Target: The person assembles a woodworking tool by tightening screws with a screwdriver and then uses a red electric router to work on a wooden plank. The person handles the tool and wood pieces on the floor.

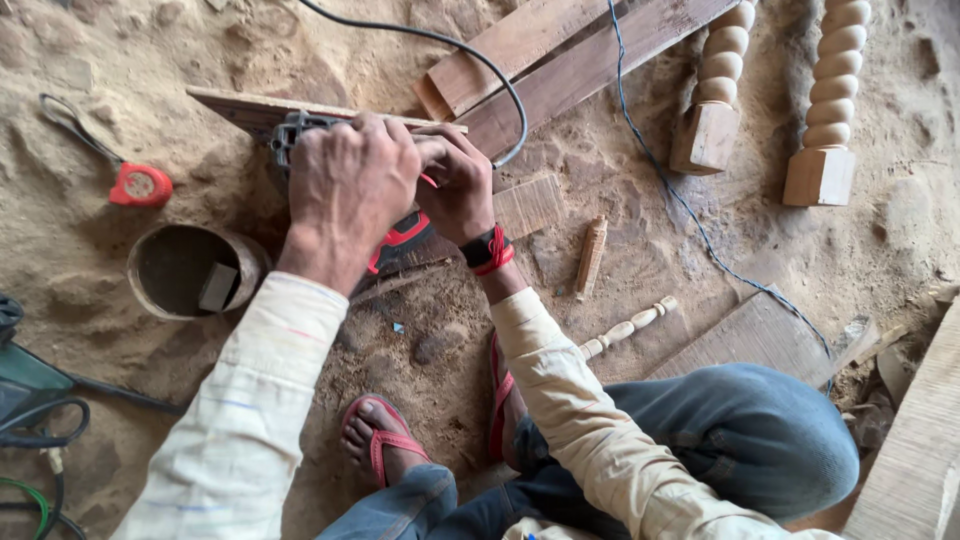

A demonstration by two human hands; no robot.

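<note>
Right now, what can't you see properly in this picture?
- Head view: most of the red and black power tool is hidden under the left hand and right hand.
- The plank edge under the tool is partly covered by both hands.
- The two twisted wooden posts are cut off by the top edge.
- The green tool is cut off at the left edge.

Light: you get soft, even daylight, warm on the sawdust floor [620, 190].
Shadows: faint, short ones sit under your left hand [345, 190] and inside the round container [190, 268].
Glare: slight sheen on the knuckles only.
Focus: sharp centre, mild softening and stretch at the edges.
</note>
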